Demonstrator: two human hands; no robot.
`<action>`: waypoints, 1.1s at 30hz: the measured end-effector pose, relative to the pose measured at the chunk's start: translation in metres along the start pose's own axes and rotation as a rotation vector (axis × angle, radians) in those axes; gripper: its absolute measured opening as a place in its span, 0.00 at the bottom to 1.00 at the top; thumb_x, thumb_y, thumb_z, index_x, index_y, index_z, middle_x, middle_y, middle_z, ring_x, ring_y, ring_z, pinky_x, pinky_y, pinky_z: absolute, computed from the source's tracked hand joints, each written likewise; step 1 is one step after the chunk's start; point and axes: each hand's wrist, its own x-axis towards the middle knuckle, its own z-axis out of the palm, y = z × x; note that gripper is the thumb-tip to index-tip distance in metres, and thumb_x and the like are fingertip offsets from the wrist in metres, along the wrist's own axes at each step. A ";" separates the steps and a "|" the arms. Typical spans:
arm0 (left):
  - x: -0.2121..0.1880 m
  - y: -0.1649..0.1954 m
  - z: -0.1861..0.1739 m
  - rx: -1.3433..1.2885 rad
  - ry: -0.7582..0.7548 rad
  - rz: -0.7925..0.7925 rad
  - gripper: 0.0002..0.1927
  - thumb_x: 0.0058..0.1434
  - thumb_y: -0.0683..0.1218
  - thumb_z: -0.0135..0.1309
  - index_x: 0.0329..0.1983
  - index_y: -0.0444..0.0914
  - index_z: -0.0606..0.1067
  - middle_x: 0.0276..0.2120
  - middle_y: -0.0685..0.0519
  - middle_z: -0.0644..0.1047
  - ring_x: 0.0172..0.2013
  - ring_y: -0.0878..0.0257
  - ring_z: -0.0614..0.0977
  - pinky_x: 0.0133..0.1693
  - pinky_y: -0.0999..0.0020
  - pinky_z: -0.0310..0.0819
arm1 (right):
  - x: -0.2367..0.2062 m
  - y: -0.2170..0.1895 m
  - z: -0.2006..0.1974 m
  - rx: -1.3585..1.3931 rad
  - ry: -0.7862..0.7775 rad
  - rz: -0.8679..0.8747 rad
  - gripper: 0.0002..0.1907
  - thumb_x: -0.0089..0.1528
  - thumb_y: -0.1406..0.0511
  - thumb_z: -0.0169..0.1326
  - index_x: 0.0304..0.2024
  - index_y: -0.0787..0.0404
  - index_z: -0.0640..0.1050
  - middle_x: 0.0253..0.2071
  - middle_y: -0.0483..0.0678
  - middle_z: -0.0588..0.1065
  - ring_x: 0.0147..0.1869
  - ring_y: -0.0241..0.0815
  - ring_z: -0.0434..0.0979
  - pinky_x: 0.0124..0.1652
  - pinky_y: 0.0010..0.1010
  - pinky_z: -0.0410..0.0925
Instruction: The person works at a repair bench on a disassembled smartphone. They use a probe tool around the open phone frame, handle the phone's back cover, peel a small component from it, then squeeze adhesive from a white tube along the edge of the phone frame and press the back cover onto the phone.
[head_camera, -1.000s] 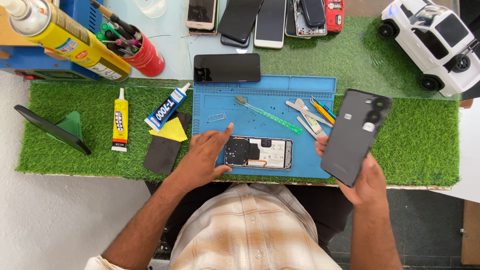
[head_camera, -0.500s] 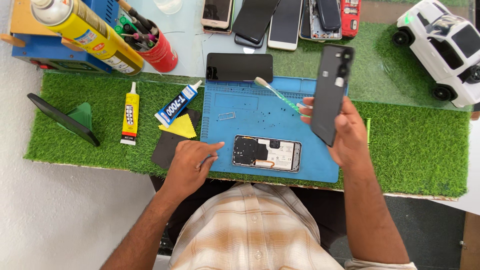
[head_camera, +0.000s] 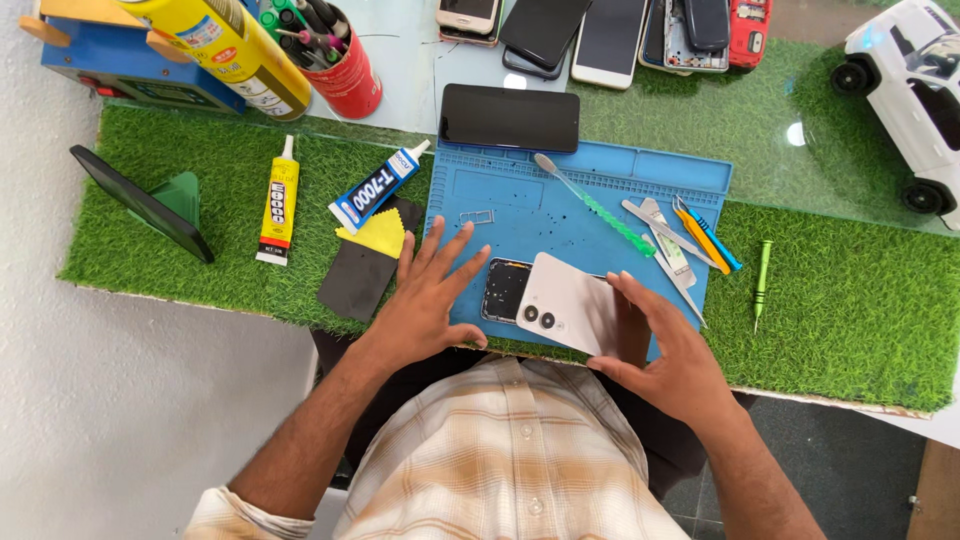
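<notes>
My right hand (head_camera: 672, 362) grips a pale phone back cover (head_camera: 565, 312) with two camera holes and holds it tilted over an opened phone (head_camera: 503, 288), which lies on the blue repair mat (head_camera: 560, 205). The cover hides most of the opened phone; only its dark left end shows. Fingers spread, my left hand (head_camera: 430, 300) rests flat on the mat's left edge just beside that end and holds nothing. A small metal card tray (head_camera: 476, 216) lies on the mat above my left fingers.
On the mat lie a black phone (head_camera: 510, 117), a green brush (head_camera: 598, 208), metal tweezers (head_camera: 662, 235) and orange and blue pry tools (head_camera: 706, 236). Two glue tubes (head_camera: 277, 200) (head_camera: 375, 188), a yellow cloth (head_camera: 376, 234), a black pad (head_camera: 358, 282), a green screwdriver (head_camera: 762, 280) and a white toy car (head_camera: 915, 90) lie on the grass mat.
My right hand has brought the back cover down from above the mat onto the opened phone. My left hand has spread open and moved right, next to the phone.
</notes>
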 end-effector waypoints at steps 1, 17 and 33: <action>0.001 -0.002 0.002 0.001 -0.025 -0.009 0.60 0.39 0.63 0.73 0.75 0.45 0.59 0.77 0.47 0.49 0.76 0.42 0.40 0.71 0.34 0.27 | 0.003 -0.002 0.002 -0.037 -0.014 -0.013 0.54 0.47 0.57 0.72 0.72 0.59 0.60 0.69 0.51 0.69 0.71 0.52 0.69 0.65 0.41 0.63; 0.005 -0.015 0.008 -0.089 -0.058 -0.031 0.53 0.41 0.62 0.72 0.71 0.46 0.66 0.77 0.48 0.46 0.76 0.44 0.35 0.70 0.34 0.22 | 0.033 0.000 0.024 -0.324 -0.096 -0.169 0.54 0.49 0.52 0.69 0.72 0.60 0.60 0.64 0.57 0.71 0.69 0.59 0.69 0.66 0.48 0.61; 0.004 -0.013 0.011 -0.011 -0.043 0.004 0.49 0.48 0.64 0.67 0.71 0.42 0.65 0.77 0.48 0.47 0.76 0.46 0.39 0.70 0.33 0.24 | 0.038 0.003 0.026 -0.372 -0.137 -0.139 0.54 0.51 0.49 0.67 0.72 0.60 0.59 0.65 0.58 0.71 0.70 0.59 0.68 0.67 0.48 0.60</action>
